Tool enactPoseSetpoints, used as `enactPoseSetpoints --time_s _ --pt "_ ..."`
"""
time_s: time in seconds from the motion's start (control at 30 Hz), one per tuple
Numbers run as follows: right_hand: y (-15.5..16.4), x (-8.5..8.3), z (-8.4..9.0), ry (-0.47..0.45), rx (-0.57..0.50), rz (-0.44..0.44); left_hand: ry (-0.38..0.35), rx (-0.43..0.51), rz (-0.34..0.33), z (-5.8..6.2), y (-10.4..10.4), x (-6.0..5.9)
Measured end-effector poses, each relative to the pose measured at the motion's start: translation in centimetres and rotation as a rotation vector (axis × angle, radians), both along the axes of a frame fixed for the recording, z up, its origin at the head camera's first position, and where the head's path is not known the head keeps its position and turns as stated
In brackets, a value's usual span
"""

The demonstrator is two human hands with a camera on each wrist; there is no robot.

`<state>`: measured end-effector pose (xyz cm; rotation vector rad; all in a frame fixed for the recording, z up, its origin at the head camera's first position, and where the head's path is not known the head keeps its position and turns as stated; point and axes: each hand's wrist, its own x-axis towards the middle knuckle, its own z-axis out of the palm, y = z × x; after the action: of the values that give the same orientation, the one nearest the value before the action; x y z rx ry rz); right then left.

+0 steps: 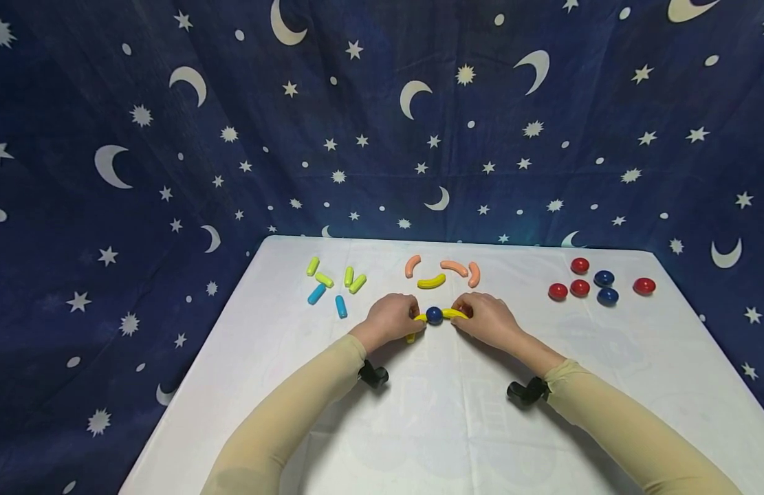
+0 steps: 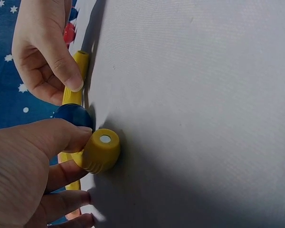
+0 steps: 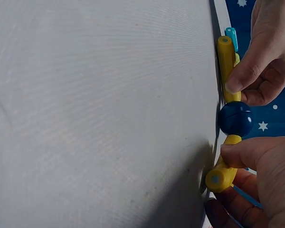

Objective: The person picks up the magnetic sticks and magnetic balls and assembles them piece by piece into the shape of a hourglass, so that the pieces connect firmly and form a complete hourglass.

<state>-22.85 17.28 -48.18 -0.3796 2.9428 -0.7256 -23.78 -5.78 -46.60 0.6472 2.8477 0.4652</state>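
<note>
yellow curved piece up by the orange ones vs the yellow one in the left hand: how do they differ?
The free yellow piece lies untouched on the table among the orange pieces; the held yellow piece is pinched by the left hand. The free one joins nothing; the held one meets the blue ball, which the right hand's yellow piece also meets. The free one shows whole; the held one is mostly hidden in the head view. Both are yellow and curved.
</note>
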Motion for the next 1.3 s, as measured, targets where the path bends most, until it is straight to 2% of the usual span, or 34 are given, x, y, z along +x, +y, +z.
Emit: enactPoseSetpoints --time_s 0.5,1.07,1.3 --pt "1.7 1.0 -1.0 0.051 0.014 -0.009 -0.014 0.015 0.003 -0.1 -0.2 0.5" --pt "1.7 1.6 -1.6 0.062 -0.014 -0.041 0.010 0.007 -0.013 -0.3 -0.2 0.7" --pt "1.6 1.5 -1.3 0.063 -0.019 -0.046 -0.008 0.020 -0.004 -0.2 -0.3 0.6"
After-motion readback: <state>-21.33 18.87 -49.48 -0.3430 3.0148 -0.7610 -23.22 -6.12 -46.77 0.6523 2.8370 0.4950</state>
